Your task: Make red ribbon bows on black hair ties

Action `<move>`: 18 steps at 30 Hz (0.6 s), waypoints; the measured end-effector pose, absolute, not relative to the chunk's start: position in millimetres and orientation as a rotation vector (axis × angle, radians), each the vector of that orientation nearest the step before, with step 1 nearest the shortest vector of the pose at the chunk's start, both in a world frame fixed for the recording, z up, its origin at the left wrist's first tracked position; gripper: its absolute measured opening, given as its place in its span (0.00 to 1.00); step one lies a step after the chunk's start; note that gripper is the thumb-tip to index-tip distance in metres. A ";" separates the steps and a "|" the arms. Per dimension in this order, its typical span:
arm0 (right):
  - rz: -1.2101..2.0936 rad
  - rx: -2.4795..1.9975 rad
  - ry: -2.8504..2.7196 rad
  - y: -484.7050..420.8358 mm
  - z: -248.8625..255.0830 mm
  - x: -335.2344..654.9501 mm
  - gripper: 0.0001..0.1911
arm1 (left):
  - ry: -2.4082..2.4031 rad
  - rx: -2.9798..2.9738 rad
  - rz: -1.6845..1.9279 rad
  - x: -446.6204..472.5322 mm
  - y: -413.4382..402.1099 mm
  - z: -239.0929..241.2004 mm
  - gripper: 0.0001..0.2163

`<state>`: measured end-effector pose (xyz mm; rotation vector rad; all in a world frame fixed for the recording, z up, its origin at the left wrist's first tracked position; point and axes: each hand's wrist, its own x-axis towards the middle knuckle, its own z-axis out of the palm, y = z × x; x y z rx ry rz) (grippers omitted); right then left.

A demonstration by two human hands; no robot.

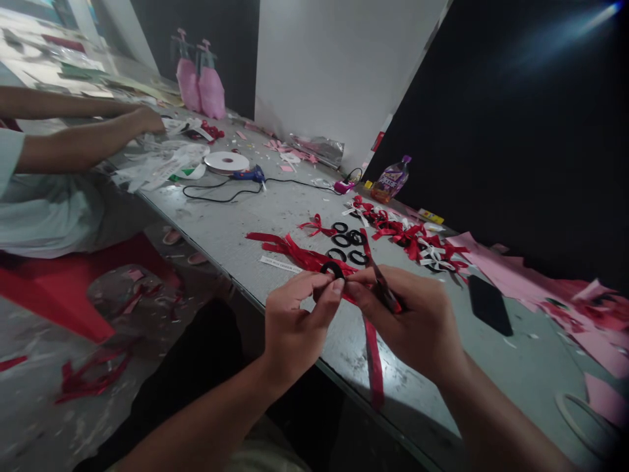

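Observation:
My left hand (pixel 295 321) pinches a small black ring (pixel 333 268) between thumb and fingers, just above the table's near edge. My right hand (pixel 413 321) is closed on a red ribbon (pixel 374 354) whose tail hangs down over the table edge; the ribbon runs through its fingers toward the ring. Both hands meet fingertip to fingertip. Behind them lie several loose black rings (pixel 346 241) and a heap of red ribbon strips (pixel 289 248).
A pile of finished red-and-white bows (pixel 417 242) lies at right, beside a black phone (pixel 489 305) and pink paper scraps (pixel 540 282). A blue glue gun (pixel 251 174), white ribbon spool (pixel 227 161), purple bottle (pixel 392 178) and pink spray bottles (pixel 201 82) stand farther back. Another person's arms (pixel 83 131) work at left.

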<state>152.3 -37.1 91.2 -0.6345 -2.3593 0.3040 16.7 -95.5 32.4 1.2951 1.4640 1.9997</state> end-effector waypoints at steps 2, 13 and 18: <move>0.304 -0.634 -2.364 -36.8 90.9 152.4 0.07 | 1.460 1.333 2.046 17.4 -94.4 30.3 0.08; 0.082 -0.601 -2.318 -37.6 84.9 144.5 0.05 | 1.498 1.446 2.114 21.6 -95.4 24.3 0.10; -0.145 -0.693 -2.291 -26.1 87.0 155.4 0.04 | 1.490 1.247 2.048 21.1 -95.9 23.1 0.08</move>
